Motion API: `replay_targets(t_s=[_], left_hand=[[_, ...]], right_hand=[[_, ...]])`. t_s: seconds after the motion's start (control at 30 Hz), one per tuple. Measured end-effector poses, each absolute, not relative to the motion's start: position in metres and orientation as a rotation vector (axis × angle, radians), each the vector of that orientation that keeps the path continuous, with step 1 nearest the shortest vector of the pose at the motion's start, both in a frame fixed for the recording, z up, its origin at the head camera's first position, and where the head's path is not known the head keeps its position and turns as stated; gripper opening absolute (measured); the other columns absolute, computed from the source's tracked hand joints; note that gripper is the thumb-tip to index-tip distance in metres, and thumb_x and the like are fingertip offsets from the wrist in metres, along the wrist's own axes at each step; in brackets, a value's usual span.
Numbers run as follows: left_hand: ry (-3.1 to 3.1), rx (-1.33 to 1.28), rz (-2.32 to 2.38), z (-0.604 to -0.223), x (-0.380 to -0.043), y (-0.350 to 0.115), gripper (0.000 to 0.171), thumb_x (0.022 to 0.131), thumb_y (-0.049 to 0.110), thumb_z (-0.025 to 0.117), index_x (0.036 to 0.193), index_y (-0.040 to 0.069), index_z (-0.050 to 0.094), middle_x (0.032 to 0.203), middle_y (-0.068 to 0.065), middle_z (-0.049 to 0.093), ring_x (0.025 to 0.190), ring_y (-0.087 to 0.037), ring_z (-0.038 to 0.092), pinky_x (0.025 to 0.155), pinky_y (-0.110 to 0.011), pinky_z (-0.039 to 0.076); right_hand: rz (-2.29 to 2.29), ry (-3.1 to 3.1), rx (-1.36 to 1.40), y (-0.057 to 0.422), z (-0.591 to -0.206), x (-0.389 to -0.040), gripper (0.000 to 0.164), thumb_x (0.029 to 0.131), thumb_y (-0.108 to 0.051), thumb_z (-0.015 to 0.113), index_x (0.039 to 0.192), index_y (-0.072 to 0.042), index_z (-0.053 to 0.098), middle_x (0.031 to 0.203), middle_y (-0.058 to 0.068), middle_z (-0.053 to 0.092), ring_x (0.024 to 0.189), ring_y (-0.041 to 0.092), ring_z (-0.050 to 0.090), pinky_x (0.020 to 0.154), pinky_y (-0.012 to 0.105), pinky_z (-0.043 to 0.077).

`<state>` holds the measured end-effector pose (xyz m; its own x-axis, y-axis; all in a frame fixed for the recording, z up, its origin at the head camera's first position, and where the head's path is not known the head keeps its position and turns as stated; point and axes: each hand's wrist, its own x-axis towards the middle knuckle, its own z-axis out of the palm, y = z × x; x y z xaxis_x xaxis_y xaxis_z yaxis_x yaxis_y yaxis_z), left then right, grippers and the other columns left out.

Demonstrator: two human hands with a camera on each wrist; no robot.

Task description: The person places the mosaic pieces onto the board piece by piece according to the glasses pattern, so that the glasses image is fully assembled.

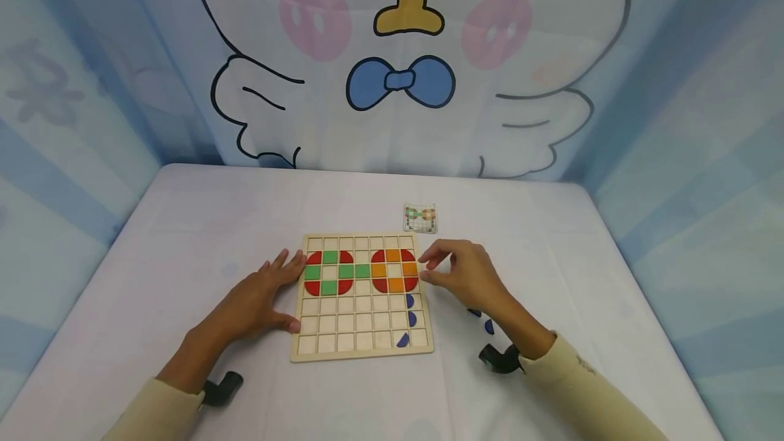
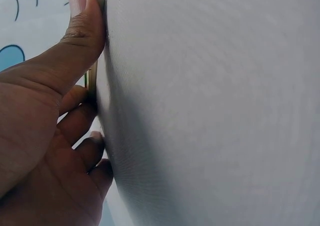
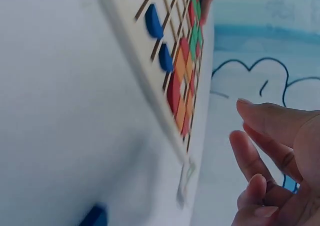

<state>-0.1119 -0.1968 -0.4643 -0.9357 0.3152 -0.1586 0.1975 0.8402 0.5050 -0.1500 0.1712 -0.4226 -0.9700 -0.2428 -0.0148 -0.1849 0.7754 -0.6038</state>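
A square wooden grid board (image 1: 361, 358) lies on the white table. Red quarter-round tiles with green squares (image 1: 330, 257) form a ring at its left; more red tiles with orange squares (image 1: 393, 256) form one at its right. Several dark blue half-round pieces (image 1: 412, 319) sit in the lower right part of the grid. My left hand (image 1: 248, 301) rests at the board's left edge, fingers spread and thumb (image 2: 82, 28) against the rim. Beside the right edge hovers my right hand (image 1: 459, 271), its thumb and fingers apart, with nothing seen between them in the right wrist view.
A small pattern card (image 1: 420, 218) lies behind the board's far right corner. Loose blue pieces (image 1: 488, 327) lie on the table (image 1: 245, 209) under the right forearm. Dark wrist devices (image 1: 499, 359) sit below both wrists. Printed curtains (image 1: 398, 135) stand around the table.
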Motion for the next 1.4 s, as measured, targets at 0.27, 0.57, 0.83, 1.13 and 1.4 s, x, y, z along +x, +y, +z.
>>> replay_targets(t_s=[0.27,0.57,0.83,1.13,1.4], left_hand=[[2.778,0.397,0.729,-0.465,-0.112,-0.197,0.126,0.065,0.035,0.101,0.167,0.011,0.031,0.174,-0.016,0.029,0.163,-0.045,0.021,0.129,-0.066,0.026],[2.783,0.405,0.733,-0.466,-0.113,-0.198,0.126,0.065,0.035,0.101,0.167,0.011,0.032,0.174,-0.016,0.029,0.163,-0.044,0.021,0.130,-0.065,0.025],[2.783,0.402,0.735,-0.465,-0.112,-0.197,0.126,0.064,0.035,0.101,0.167,0.011,0.032,0.174,-0.016,0.029,0.163,-0.045,0.021,0.129,-0.066,0.025],[2.781,0.422,0.740,-0.463,-0.112,-0.196,0.125,0.065,0.035,0.101,0.166,0.010,0.033,0.174,-0.015,0.031,0.164,-0.044,0.021,0.130,-0.064,0.025],[2.779,0.420,0.745,-0.463,-0.112,-0.196,0.125,0.065,0.036,0.100,0.166,0.010,0.034,0.174,-0.015,0.031,0.164,-0.043,0.021,0.130,-0.064,0.024]], right_hand=[[-0.858,2.930,-0.171,0.220,-0.429,-0.143,0.018,0.091,-0.022,0.085,0.108,-0.018,0.081,0.097,0.001,0.078,0.077,0.021,0.054,0.064,0.031,0.049],[-0.817,2.962,-0.101,0.253,-0.434,-0.134,0.017,0.090,-0.018,0.085,0.106,-0.018,0.082,0.103,0.005,0.079,0.080,0.021,0.054,0.066,0.030,0.047],[-0.785,2.924,-0.128,0.260,-0.444,-0.134,0.017,0.087,-0.017,0.089,0.103,-0.020,0.084,0.107,0.004,0.080,0.089,0.021,0.056,0.075,0.030,0.046],[-0.719,2.922,-0.180,0.257,-0.449,-0.133,0.011,0.088,-0.014,0.088,0.095,-0.022,0.083,0.093,-0.004,0.077,0.093,0.019,0.061,0.080,0.033,0.048],[-0.704,2.913,-0.291,0.254,-0.450,-0.132,0.015,0.088,-0.011,0.087,0.090,-0.021,0.075,0.084,-0.007,0.069,0.077,0.014,0.054,0.069,0.027,0.045]])
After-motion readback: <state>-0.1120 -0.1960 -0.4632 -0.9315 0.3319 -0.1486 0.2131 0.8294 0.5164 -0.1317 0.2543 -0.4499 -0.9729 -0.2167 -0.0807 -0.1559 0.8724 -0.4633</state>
